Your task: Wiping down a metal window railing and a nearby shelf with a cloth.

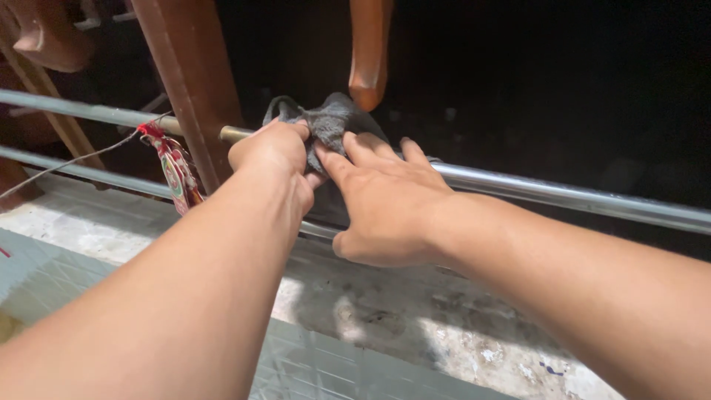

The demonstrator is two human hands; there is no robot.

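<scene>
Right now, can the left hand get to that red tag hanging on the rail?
Probably yes. The left hand grips the grey rag on the rail, and the red tag hangs close by; only a wooden leg stands between, possibly behind the rail.

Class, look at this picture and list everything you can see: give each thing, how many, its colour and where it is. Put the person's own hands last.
cloth: one, grey, bunched on the upper rail at centre
rails: two, silver metal, running left to right across the picture, one above the other
wooden posts: several, reddish brown, behind the rails at the top
tag: one, red with a round patch, hanging from the upper rail at left
string: one, pale, leading left from the tag
ledge: one, pale worn concrete, under the rails
left hand: one, fingers closed on the cloth
right hand: one, fingers spread flat, touching the cloth
</scene>
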